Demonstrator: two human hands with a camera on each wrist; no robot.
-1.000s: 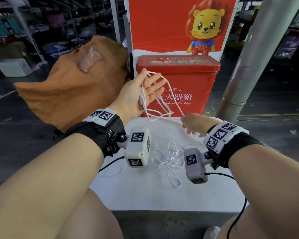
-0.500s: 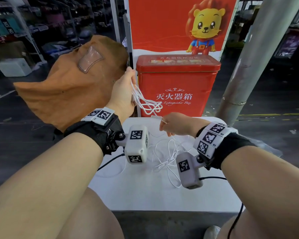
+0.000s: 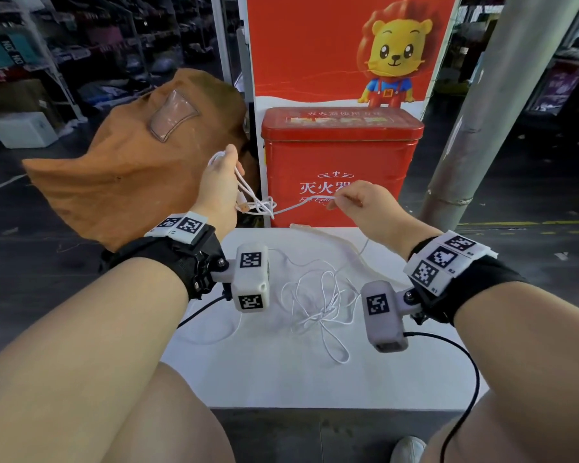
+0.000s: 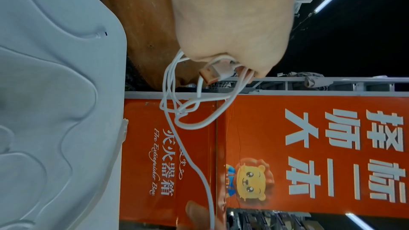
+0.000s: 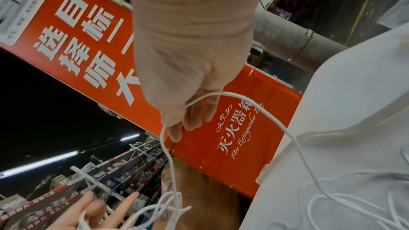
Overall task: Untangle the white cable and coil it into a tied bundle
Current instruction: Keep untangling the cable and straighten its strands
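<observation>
The white cable is partly wound in loops round my left hand, held up beyond the white table's far left corner. Its USB plug sticks out at the heel of the palm, and the thumb holds the strands. From the loops one strand runs right to my right hand, which pinches the cable between thumb and forefinger in front of the red box. The rest of the cable lies in a loose tangle on the table under my wrists.
A red fire-extinguisher box stands just behind the table, under a red lion poster. A brown fabric bag bulges at the left, and a grey pole slants at the right. The table's front edge is near my knees.
My left hand has turned from palm-up to its back facing me and dropped a little leftward. My right hand swung left, then rose, and the strand between the hands is now pulled straighter.
</observation>
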